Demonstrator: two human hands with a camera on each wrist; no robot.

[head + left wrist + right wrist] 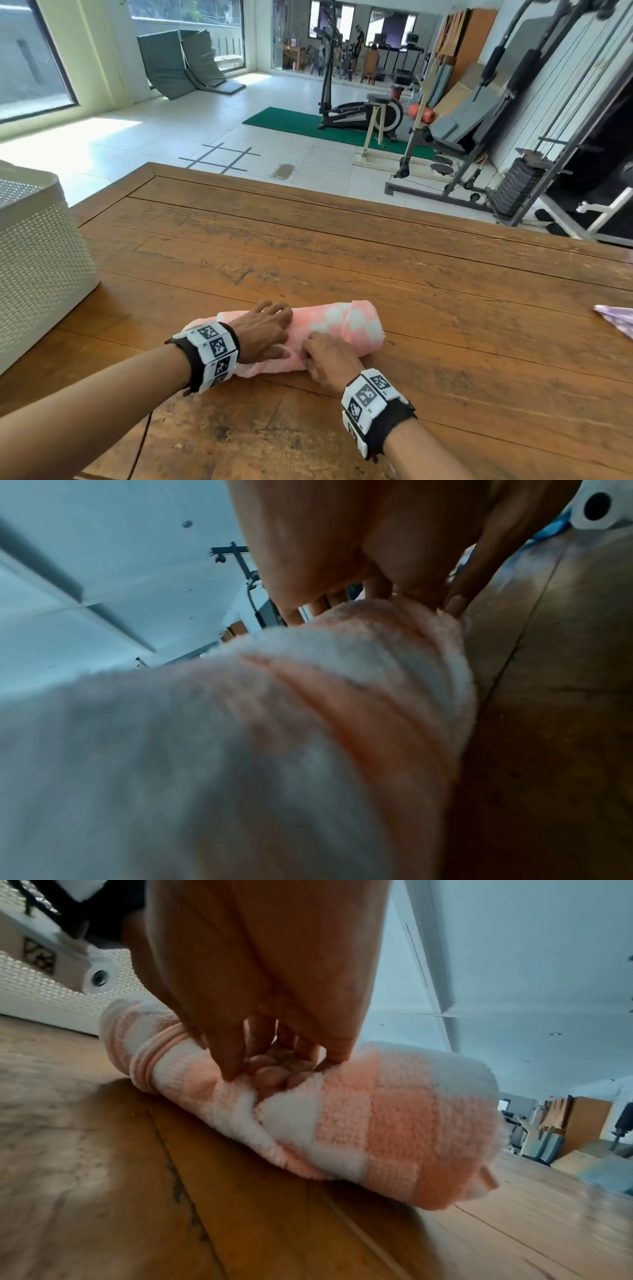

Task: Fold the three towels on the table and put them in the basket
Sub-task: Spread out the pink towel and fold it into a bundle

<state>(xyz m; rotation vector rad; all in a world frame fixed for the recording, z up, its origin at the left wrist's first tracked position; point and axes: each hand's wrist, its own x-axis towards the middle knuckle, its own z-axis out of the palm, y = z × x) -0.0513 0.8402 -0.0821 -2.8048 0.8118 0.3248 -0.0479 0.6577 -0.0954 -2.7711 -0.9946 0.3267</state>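
A pink-and-white checked towel (pixel 346 322) lies rolled up near the front of the wooden table (pixel 342 240). My left hand (pixel 263 329) lies on top of the roll's left part, fingers stretched out and pressing down. In the left wrist view the towel (pixel 342 696) fills the frame under that hand (pixel 359 547). My right hand (pixel 325 356) is at the near side of the roll. In the right wrist view its curled fingers (pixel 267 1069) pinch a fold of the towel (pixel 377 1118). The white perforated basket (pixel 41 257) stands at the table's left edge.
A corner of a purple cloth (pixel 616 318) shows at the table's right edge. The basket wall (pixel 41 993) is close behind the roll's left end. Bare wood stretches beyond the roll to the far edge. Gym machines stand on the floor past the table.
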